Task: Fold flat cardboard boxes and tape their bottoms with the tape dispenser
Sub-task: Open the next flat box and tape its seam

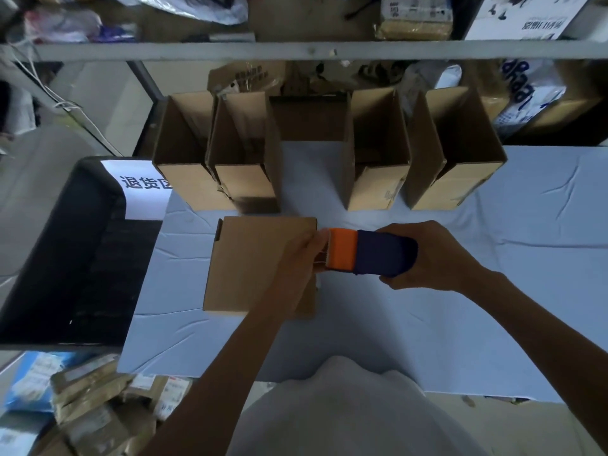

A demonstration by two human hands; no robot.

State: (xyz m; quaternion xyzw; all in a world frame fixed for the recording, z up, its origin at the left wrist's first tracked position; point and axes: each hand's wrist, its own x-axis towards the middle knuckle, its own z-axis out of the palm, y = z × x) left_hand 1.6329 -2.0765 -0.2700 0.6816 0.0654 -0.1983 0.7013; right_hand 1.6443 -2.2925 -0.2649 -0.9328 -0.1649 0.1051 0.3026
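On the pale blue cloth-covered table (493,291), right in front of the person, a brown cardboard box (250,258) sits with a closed face up, and that's where the action is. The right hand (434,255) wraps firmly around the navy body of the orange-and-navy plastic tape dispenser (368,253), holding it level at the box's right edge with the orange mouth pointing at the cardboard. The left hand (302,258) comes in over the box, its fingers bunched right at that orange mouth. The view is dim and soft there, so I cannot tell whether they pinch the tape's free end or only steady the box edge.

At the back of the table four folded brown cardboard boxes (378,149) stand in a row with their tops open. Beyond them a grey metal shelf rail (296,51) carries parcels, and a black bin (65,258) sits just off the table's left side.

My read: this is the start of a taping pass on the current box's bottom. The next move calls for the tape end to be anchored on the near right edge and the dispenser to be drawn leftward along the flap seam. It needs steady downward pressure and the left hand bracing the box so that it does not slide on the cloth
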